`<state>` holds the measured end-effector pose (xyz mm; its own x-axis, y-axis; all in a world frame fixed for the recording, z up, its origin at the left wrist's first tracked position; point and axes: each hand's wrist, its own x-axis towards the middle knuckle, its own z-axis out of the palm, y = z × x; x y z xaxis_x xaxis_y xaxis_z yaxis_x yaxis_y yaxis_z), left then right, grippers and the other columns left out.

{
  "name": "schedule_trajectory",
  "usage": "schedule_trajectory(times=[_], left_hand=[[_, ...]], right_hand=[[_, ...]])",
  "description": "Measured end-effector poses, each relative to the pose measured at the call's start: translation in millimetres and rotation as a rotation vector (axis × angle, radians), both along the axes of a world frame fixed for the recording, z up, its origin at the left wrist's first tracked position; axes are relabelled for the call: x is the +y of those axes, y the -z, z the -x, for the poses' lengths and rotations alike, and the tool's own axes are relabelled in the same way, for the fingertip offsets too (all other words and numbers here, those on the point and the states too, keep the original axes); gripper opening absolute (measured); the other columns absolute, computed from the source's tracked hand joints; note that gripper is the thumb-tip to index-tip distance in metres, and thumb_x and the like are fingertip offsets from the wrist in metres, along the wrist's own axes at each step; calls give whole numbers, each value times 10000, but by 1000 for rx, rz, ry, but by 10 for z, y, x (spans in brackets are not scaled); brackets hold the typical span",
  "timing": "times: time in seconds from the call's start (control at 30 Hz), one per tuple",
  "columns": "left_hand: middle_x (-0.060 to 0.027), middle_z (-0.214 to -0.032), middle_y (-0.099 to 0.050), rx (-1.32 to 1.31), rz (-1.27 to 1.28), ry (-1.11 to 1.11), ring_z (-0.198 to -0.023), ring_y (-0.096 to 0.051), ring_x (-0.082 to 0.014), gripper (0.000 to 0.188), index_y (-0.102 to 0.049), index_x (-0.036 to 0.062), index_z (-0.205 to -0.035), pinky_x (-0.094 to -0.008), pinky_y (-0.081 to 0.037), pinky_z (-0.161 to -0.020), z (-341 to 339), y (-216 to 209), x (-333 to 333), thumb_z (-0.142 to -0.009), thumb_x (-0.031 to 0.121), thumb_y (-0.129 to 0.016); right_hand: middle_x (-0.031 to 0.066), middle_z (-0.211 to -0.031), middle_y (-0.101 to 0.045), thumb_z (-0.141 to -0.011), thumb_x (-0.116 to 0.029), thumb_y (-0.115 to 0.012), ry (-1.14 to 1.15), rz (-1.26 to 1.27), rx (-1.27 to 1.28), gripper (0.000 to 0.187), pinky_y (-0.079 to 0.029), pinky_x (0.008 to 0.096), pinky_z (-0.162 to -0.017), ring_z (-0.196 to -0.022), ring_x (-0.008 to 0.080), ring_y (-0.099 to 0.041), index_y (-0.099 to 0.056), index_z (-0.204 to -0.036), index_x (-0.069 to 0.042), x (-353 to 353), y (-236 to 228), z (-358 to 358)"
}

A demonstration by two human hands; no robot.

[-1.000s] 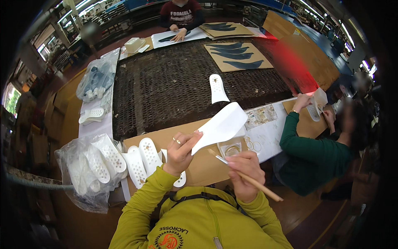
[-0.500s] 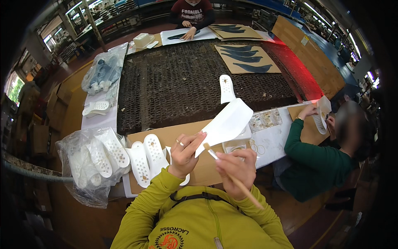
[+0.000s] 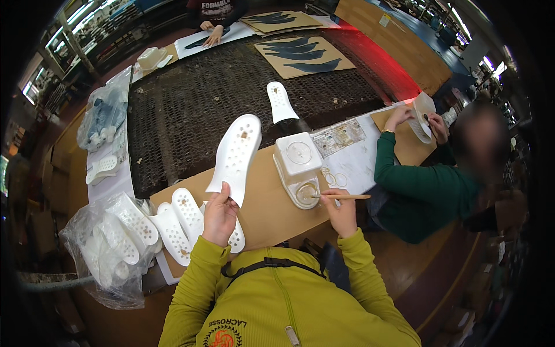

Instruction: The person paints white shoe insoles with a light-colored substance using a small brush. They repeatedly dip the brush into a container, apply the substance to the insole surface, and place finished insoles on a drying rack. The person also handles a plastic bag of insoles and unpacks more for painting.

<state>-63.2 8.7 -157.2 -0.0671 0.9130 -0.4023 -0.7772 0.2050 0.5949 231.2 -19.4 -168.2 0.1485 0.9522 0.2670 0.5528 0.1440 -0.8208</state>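
My left hand pinches the narrow end of a white shoe sole and holds it up, its hole-dotted side facing me. A small brownish mark shows among its holes. Closed around a wooden-handled brush, my right hand is beside a white plastic pot. The brush's tip is in the pot's low round opening, where its bristles are hard to make out. Several more white soles lie left of my left hand on brown cardboard.
A dark mesh belt spans the table, with one white sole on it. At left lies a clear bag of soles. A co-worker in green works at right; another person is across. Rubber bands lie by the pot.
My right hand has lowered the brush from the sole into the pot's opening. My left hand has turned the sole from its smooth face to its holed face and moved it left.
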Motion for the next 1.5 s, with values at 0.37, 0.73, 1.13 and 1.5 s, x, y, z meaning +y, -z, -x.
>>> schedule_trajectory(times=[0.37,0.73,1.13,1.5], left_hand=[[-48,-882,-631,-479,213,55,-718,-509,-138,212,-581,32,-1016,-276,-443,-667,-90,-56,-51,-904,193,-662],[-55,-922,-607,-508,150,88,-728,-484,-137,230,-566,42,-1053,-285,-445,-661,-236,-429,-120,-911,200,-656],[-80,-921,-613,-385,193,39,-754,-515,-153,221,-558,6,-1059,-279,-453,-668,-170,-157,212,-933,177,-618],[3,-935,-650,-144,47,-51,-739,-549,-95,184,-603,107,-1054,-254,-445,-653,104,439,1104,-905,196,-662]], right_hand=[[41,-871,-682,-794,-38,-709,-299,224,779,137,-489,310,-749,-863,187,-587,-701,-929,-52,-45,-256,413],[0,-981,-714,-725,-124,-777,-450,-682,-91,240,-412,369,-803,-902,200,-588,-720,-958,-121,-3,-709,1025],[37,-971,-722,-739,-32,-743,-339,-489,116,239,-437,340,-833,-861,235,-589,-721,-967,-100,74,-735,914],[29,-888,-711,-728,-43,-760,-337,-289,143,198,-454,348,-820,-856,231,-589,-729,-920,-76,-89,-565,589]])
